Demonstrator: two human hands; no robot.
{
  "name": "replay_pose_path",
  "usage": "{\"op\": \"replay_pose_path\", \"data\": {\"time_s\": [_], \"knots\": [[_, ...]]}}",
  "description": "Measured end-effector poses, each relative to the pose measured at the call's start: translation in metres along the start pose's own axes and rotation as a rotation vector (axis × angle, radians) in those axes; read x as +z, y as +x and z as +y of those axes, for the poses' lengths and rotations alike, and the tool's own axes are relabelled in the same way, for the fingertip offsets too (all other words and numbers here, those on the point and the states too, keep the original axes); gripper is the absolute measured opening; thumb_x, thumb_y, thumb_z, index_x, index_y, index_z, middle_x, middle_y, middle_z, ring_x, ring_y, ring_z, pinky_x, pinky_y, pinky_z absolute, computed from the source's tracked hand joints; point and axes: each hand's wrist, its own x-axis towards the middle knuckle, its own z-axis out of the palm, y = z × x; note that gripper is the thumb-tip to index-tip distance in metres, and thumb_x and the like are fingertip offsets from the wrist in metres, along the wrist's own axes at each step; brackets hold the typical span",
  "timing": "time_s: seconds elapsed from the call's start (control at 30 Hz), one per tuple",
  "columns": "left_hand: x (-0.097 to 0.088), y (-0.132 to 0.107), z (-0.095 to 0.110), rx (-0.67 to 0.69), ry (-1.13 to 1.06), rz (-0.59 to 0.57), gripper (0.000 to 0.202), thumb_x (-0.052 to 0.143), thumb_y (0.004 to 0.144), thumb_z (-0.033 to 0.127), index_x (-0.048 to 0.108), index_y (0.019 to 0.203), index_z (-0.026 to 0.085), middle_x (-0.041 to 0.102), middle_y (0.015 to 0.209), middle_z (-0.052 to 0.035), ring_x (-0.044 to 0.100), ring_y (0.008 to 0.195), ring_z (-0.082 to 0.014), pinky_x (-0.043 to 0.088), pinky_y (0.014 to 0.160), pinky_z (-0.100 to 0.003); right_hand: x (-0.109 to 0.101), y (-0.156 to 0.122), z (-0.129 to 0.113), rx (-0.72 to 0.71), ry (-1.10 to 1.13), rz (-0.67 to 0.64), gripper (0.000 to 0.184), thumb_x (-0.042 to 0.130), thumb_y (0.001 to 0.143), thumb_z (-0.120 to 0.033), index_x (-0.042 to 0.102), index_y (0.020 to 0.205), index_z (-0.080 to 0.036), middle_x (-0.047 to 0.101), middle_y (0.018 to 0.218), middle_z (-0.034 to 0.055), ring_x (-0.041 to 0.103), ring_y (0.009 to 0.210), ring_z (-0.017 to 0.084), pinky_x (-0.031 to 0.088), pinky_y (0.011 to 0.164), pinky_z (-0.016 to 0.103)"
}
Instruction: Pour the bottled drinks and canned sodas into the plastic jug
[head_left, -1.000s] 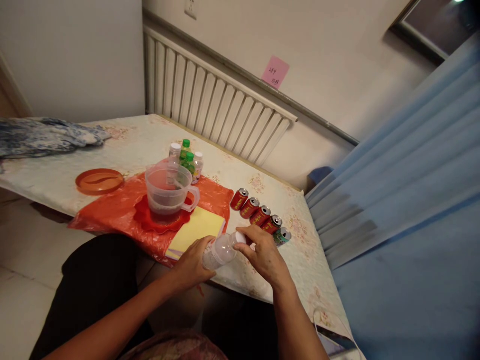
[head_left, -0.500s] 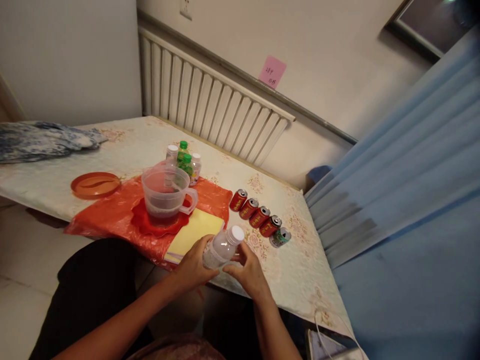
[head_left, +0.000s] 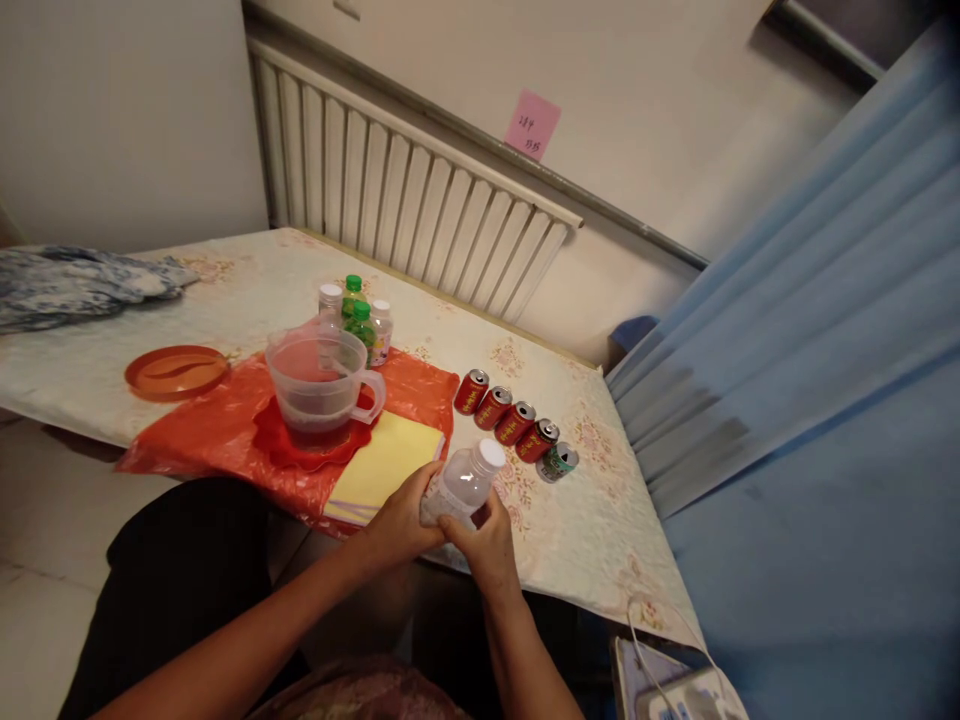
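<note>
A clear plastic bottle with a white cap is held tilted over the table's near edge. My left hand is wrapped round its left side. From the right, my right hand grips the lower part, thumb across the front; its other fingers are partly hidden behind the bottle. Just left of the hands lies a yellow paper pad. Beyond it a clear measuring jug, with some liquid inside, stands in a red scalloped dish.
Several drink cans form a slanted row at right. Behind the jug stand bottles with green caps and white caps. A red plastic sheet lies under the dish. An orange lid and patterned cloth are at left.
The bottle and both hands have shifted slightly right and up. My right hand, looser around the bottle before, has closed on it. The whole view has shifted a little.
</note>
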Motion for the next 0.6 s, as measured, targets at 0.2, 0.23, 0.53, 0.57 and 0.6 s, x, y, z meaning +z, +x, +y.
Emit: {"op": "replay_pose_path", "data": {"time_s": [0.2,0.23,0.53,0.57,0.6], "knots": [[-0.008,0.002,-0.004,-0.110,-0.011,-0.163,0.079,0.073,0.062,0.026,0.044,0.135,0.018,0.060,0.128,-0.0087,0.056,0.115,-0.0289,0.044,0.101,-0.041,-0.024,0.008,0.003,-0.011,0.109,-0.079,0.049,0.077,0.058,-0.017,0.064,0.105,-0.018,0.074,0.101,0.0044,0.069,0.093,0.025,0.054,0.085,0.036],[-0.008,0.002,-0.005,-0.117,-0.013,-0.176,0.078,0.072,0.062,0.026,0.045,0.135,0.019,0.061,0.126,-0.0078,0.056,0.113,-0.0285,0.045,0.100,-0.040,-0.027,0.009,0.003,-0.016,0.121,-0.098,0.049,0.078,0.058,-0.017,0.064,0.105,-0.019,0.074,0.102,0.0045,0.069,0.094,0.025,0.054,0.085,0.036],[0.010,0.008,0.001,-0.045,0.184,0.033,0.057,0.068,0.067,0.027,0.051,0.121,0.018,0.066,0.108,-0.0072,0.062,0.098,-0.0248,0.051,0.089,-0.039,-0.014,0.009,0.009,0.019,0.248,0.052,0.058,0.074,0.061,-0.016,0.058,0.117,-0.018,0.071,0.114,0.0078,0.067,0.106,0.025,0.053,0.094,0.039],[0.014,0.010,-0.001,-0.010,0.235,0.086,0.054,0.067,0.069,0.027,0.051,0.120,0.018,0.066,0.108,-0.0084,0.062,0.099,-0.0257,0.051,0.090,-0.040,-0.009,0.008,0.010,0.026,0.236,0.098,0.060,0.074,0.062,-0.017,0.056,0.118,-0.017,0.070,0.114,0.0087,0.067,0.105,0.025,0.053,0.094,0.039],[0.017,0.010,-0.003,0.031,0.285,0.135,0.052,0.065,0.070,0.027,0.051,0.119,0.017,0.065,0.108,-0.0100,0.062,0.100,-0.0268,0.050,0.091,-0.042,-0.005,0.006,0.011,0.031,0.221,0.147,0.060,0.074,0.062,-0.018,0.056,0.119,-0.017,0.070,0.114,0.0095,0.068,0.104,0.025,0.053,0.093,0.039]]}}
